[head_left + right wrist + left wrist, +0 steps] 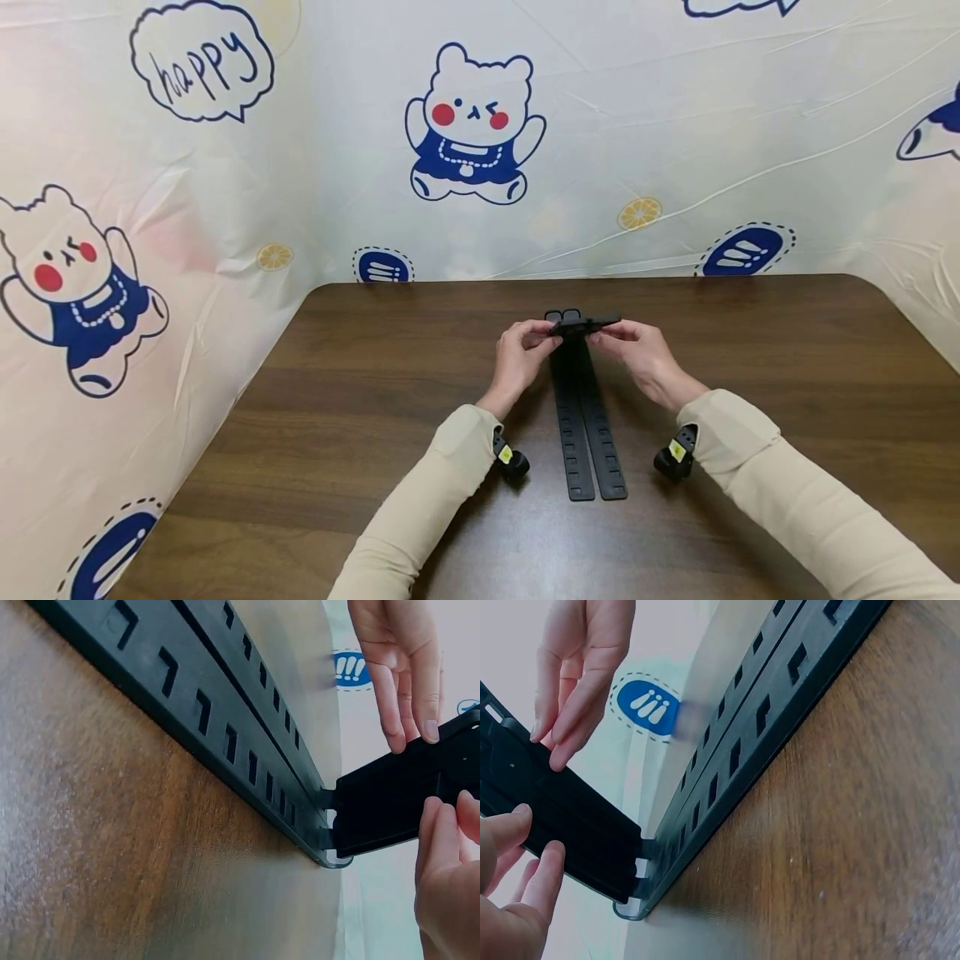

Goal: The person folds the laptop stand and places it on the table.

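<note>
A black plastic folding stand has a long base [609, 454] of two parallel notched strips lying on the table. At its far end a black plate [577, 817] tilts up, joined to the base by two small tabs. My left hand [519, 358] pinches the plate's left edge between thumb and fingers. On the opposite edge my right hand [643, 358] grips the plate the same way. The right wrist view shows the plate [382, 799] from below, with my right fingers [442, 832] close to a small raised part on it.
The brown wooden table [360, 400] reaches back to a pale patterned cloth [600, 108] hanging behind and at the sides. Small black cameras [512, 465] are strapped at both wrists, over cream sleeves [420, 492].
</note>
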Motion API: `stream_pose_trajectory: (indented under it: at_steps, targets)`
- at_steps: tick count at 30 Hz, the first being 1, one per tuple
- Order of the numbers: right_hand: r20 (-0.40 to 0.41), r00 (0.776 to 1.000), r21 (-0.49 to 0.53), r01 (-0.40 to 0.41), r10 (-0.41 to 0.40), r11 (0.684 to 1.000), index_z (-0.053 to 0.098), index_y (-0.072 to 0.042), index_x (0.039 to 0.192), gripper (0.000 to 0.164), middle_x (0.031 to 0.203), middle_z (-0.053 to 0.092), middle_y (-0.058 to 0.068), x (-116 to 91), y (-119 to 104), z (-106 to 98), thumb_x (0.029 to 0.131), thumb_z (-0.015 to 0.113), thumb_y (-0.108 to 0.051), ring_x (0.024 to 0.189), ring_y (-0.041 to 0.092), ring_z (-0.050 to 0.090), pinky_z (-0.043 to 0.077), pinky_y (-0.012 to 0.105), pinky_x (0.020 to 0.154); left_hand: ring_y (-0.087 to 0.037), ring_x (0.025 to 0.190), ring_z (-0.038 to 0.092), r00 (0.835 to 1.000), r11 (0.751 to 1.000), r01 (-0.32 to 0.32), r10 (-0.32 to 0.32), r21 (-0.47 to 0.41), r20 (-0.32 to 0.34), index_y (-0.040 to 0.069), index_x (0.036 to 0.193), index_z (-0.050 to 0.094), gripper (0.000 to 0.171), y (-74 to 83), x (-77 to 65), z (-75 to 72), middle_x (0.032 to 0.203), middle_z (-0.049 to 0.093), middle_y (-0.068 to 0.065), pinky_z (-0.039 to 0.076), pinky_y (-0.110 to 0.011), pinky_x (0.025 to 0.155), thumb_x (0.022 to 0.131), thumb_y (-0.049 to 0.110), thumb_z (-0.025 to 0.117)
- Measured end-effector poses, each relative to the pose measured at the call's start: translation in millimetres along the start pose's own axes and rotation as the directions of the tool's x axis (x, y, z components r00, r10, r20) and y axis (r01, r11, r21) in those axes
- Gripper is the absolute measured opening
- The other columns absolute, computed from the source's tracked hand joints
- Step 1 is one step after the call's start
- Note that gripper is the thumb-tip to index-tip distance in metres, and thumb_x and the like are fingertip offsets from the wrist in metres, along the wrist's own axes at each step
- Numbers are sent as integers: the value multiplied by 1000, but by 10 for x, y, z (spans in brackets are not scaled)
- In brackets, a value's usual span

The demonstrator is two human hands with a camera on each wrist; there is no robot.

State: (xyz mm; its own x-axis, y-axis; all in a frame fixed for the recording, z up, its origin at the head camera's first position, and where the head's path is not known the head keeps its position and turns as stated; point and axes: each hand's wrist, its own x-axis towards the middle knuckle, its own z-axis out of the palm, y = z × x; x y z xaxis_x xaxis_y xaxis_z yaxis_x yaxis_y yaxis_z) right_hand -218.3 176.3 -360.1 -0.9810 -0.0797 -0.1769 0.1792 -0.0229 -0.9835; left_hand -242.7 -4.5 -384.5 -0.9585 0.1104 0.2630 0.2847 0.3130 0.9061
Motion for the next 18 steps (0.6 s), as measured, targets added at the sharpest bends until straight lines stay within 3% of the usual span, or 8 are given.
stream_pose_trajectory:
  at_steps: [6, 12, 18]
  targets:
    - [70, 996, 88, -60, 53, 994, 41, 9, 125, 40, 114, 53, 12, -28, -44, -36, 90, 51, -7, 117, 28, 42, 31, 36, 98, -19, 84, 63, 999, 1000, 16, -15, -10, 45, 4, 96, 66, 19, 24, -17, -35, 93, 57, -8, 48, -24, 70, 78, 9, 67]
    - [122, 988, 176, -115, 94, 978, 34, 9, 131, 41, 132, 35, 24, -57, -89, -57, 92, 43, -3, 96, 10, 58, 33, 30, 95, -21, 86, 63, 996, 1000, 11, -10, -11, 85, 4, 97, 66, 19, 31, -44, -79, 96, 57, -8, 48, -24, 71, 79, 7, 66]
    - [114, 985, 186, -150, 131, 971, 30, 8, 133, 43, 138, 27, 23, -110, -84, -78, 94, 40, -7, 86, 1, 57, 36, 24, 91, -19, 84, 63, 992, 1000, -7, 6, 7, 125, 2, 97, 66, 19, 28, -69, -106, 95, 57, -9, 49, -22, 69, 78, 6, 67]
